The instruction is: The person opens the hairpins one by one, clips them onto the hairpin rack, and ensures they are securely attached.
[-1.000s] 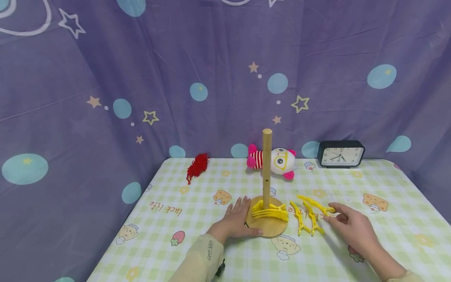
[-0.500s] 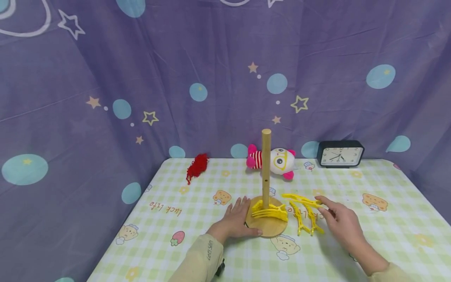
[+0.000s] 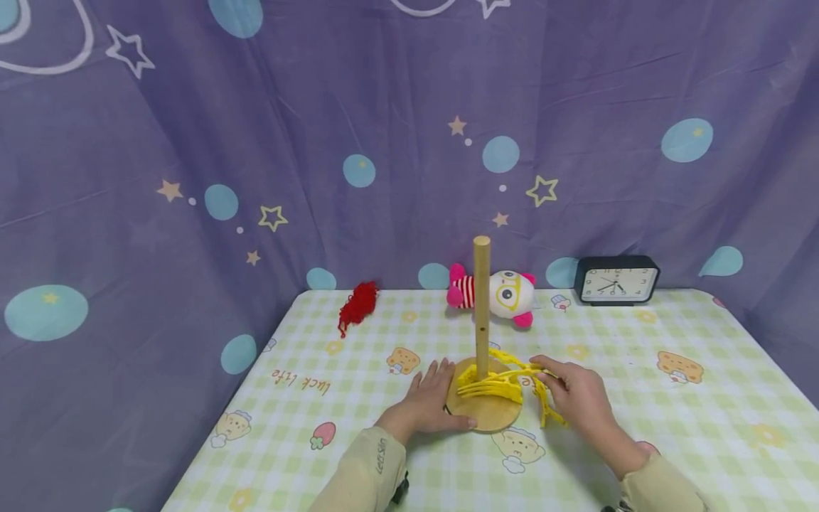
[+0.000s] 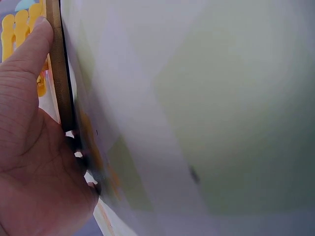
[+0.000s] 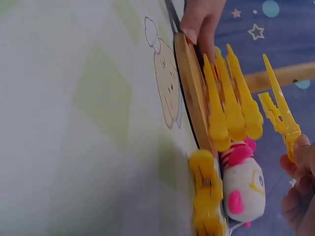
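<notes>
A round wooden base (image 3: 491, 419) with an upright post (image 3: 482, 306) stands on the table. My left hand (image 3: 422, 407) rests spread at its left side, thumb (image 4: 37, 46) lying over the front rim. Several yellow plastic spring clips (image 5: 229, 108) are set side by side around the foot of the post. Between thumb and fingers, my right hand (image 3: 581, 397) pinches another yellow clip (image 5: 281, 108) by one end. Its long arms point left toward the post, above the base's right edge. Below that hand, more yellow clip (image 3: 546, 407) shows on the tablecloth, partly covered by the fingers.
Behind the post lies a plush toy (image 3: 512, 295) with pink ears and a striped body. A black desk clock (image 3: 617, 281) stands at the back right, and a bundle of red yarn (image 3: 360, 304) at the back left. A purple curtain (image 3: 397, 85) hangs behind the table.
My right hand has carried the pinched clip leftward, from beside the loose clips to the post. The left hand, the base and the clips around the post have stayed put.
</notes>
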Tool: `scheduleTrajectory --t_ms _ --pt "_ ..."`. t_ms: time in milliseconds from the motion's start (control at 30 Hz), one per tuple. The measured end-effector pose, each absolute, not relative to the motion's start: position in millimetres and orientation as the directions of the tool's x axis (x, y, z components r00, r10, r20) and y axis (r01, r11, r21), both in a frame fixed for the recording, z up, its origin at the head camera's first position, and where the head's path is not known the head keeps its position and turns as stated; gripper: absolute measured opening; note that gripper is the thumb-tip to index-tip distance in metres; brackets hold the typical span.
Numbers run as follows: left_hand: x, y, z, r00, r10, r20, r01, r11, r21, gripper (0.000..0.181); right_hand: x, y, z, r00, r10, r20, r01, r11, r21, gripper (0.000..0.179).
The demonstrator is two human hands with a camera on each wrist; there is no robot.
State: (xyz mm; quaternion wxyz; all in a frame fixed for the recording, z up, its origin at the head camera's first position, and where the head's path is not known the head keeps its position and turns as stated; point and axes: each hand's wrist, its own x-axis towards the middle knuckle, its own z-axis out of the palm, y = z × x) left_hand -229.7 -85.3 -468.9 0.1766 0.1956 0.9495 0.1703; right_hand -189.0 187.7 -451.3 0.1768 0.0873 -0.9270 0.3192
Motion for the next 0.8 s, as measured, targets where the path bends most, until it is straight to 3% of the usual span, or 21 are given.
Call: scheduleTrajectory --t_ms 433,600,800 --pt "-229 -84 -471 -0.862 0.431 -0.268 0.314 0.868 0.385 0.113 -198 162 -462 -0.916 -0.114 0.385 -0.333 0.751 -0.570 0.027" --pt "-230 -84 -470 -0.862 0.430 -0.269 0.316 0.870 0.378 0.113 -196 164 -463 -0.943 -0.147 0.300 -0.307 0.737 -0.603 0.036" --pt "-231 -85 -471 -0.864 0.423 -0.272 0.311 0.874 0.372 0.113 -190 175 -459 -0.949 -0.142 0.282 -0.294 0.725 -0.623 0.053"
